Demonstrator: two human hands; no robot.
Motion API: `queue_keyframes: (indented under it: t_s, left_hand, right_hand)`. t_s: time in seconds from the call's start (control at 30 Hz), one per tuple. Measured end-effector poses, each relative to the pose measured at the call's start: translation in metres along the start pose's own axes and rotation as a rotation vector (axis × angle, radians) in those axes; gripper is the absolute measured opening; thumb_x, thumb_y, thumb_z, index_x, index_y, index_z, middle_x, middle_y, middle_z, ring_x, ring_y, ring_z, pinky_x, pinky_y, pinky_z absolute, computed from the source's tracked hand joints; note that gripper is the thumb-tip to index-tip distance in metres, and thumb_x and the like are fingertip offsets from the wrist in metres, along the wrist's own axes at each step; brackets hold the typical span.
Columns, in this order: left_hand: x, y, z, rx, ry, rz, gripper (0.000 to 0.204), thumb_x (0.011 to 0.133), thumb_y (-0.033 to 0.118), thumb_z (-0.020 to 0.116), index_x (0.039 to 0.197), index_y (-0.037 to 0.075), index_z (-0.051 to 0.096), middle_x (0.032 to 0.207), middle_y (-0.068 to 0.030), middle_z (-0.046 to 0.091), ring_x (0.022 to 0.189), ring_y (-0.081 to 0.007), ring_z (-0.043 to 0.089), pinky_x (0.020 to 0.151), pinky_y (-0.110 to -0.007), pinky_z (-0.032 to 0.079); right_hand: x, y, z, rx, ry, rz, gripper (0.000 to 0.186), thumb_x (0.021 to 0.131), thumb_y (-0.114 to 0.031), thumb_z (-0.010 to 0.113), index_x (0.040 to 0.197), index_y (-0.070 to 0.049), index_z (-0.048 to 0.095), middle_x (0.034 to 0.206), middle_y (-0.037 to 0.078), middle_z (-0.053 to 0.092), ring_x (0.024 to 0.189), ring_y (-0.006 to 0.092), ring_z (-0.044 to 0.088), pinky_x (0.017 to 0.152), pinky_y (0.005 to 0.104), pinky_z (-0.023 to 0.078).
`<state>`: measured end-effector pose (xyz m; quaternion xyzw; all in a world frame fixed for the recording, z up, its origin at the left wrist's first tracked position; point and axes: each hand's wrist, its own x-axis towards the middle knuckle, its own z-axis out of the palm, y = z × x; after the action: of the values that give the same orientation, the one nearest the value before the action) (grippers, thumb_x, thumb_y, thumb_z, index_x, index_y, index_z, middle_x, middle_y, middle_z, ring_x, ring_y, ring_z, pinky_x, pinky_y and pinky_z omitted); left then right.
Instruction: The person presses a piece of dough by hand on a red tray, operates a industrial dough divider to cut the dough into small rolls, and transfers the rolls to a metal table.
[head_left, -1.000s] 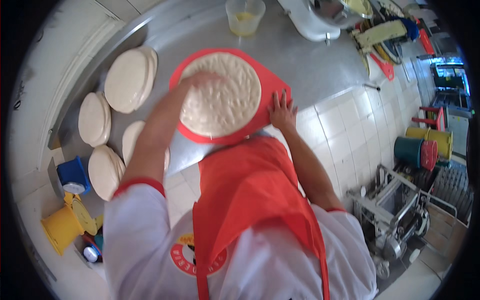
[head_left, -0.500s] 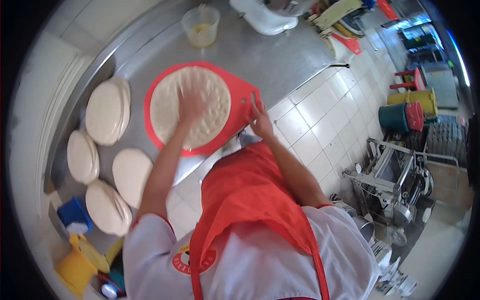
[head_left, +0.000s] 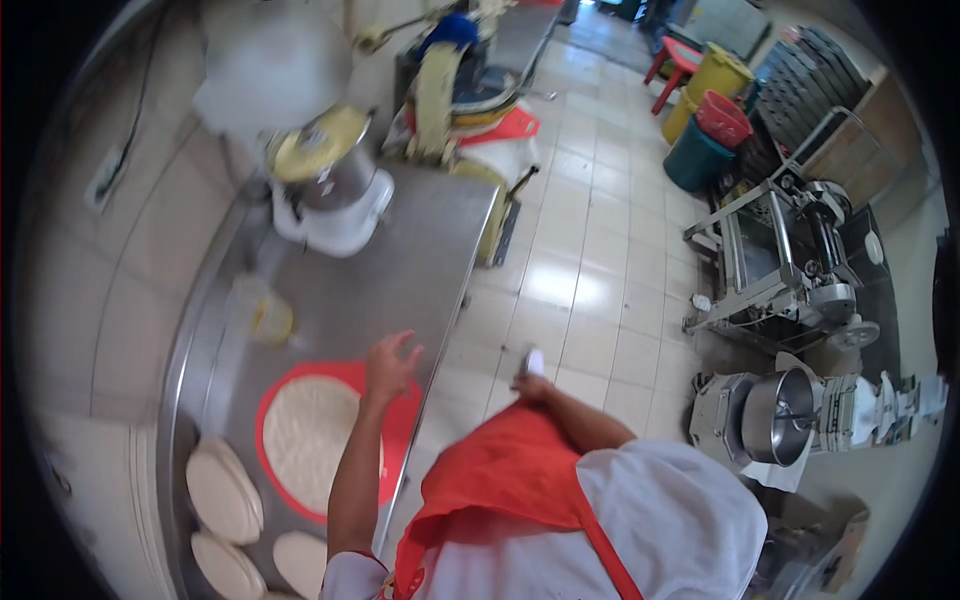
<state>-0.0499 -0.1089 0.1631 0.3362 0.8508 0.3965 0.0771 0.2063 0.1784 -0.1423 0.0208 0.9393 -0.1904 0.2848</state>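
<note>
My left hand (head_left: 392,368) hovers over the far right edge of a red board (head_left: 402,425), its fingers spread and nothing in them. On the board lies a round, flat sheet of dough (head_left: 312,440) with a dimpled top. My right hand (head_left: 532,388) is by the front of my red apron (head_left: 490,465), off the table; its fingers are too blurred to read. A pale object (head_left: 534,362) shows just beyond it, and I cannot make out whether the hand touches it. Left of the board are stacked flat dough rounds (head_left: 222,488), with another dough round (head_left: 302,562) nearer me.
A clear tub with yellow liquid (head_left: 272,318) stands beyond the board on the steel table (head_left: 400,240). Farther along is a white stand mixer (head_left: 335,225). Tiled floor (head_left: 560,300) runs to the right, toward a roller machine (head_left: 790,260) and a mixer with a steel bowl (head_left: 778,415).
The view has swung right and farther along the room. My left hand has lifted off the dough toward the board's right side; my right hand has left the board's handle.
</note>
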Motion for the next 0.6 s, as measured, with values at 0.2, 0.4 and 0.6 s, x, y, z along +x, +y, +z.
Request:
queue_keyframes:
  t_s: [0.2, 0.4, 0.6]
  left_hand:
    - [0.222, 0.102, 0.054, -0.138, -0.299, 0.275, 0.033, 0.081, 0.024, 0.071, 0.106, 0.002, 0.069, 0.099, -0.0137, 0.071, 0.09, -0.0241, 0.067, 0.083, -0.035, 0.052]
    - [0.509, 0.184, 0.008, 0.301, -0.471, 0.218, 0.045, 0.083, 0.03, 0.07, 0.114, -0.001, 0.064, 0.108, -0.0171, 0.067, 0.098, -0.0253, 0.064, 0.086, -0.035, 0.05]
    - [0.743, 0.213, -0.157, 1.002, -0.097, 0.174, 0.065, 0.077, 0.05, 0.071, 0.122, 0.003, 0.061, 0.101, -0.0162, 0.07, 0.092, -0.0299, 0.066, 0.083, -0.038, 0.051]
  right_hand:
    - [-0.029, 0.126, -0.047, 0.677, 0.357, 0.502, 0.048, 0.087, -0.031, 0.063, 0.131, -0.011, 0.058, 0.128, 0.017, 0.06, 0.119, 0.0275, 0.057, 0.101, 0.0365, 0.043]
    - [-0.087, 0.282, -0.101, 0.883, 0.608, 0.882, 0.051, 0.083, -0.028, 0.066, 0.127, -0.002, 0.059, 0.083, 0.011, 0.066, 0.065, 0.0163, 0.057, 0.057, 0.0324, 0.048]
    - [-0.085, 0.303, -0.193, 1.462, 0.442, 1.045, 0.049, 0.087, -0.034, 0.063, 0.128, -0.007, 0.057, 0.114, 0.009, 0.061, 0.088, 0.0227, 0.058, 0.071, 0.0377, 0.047]
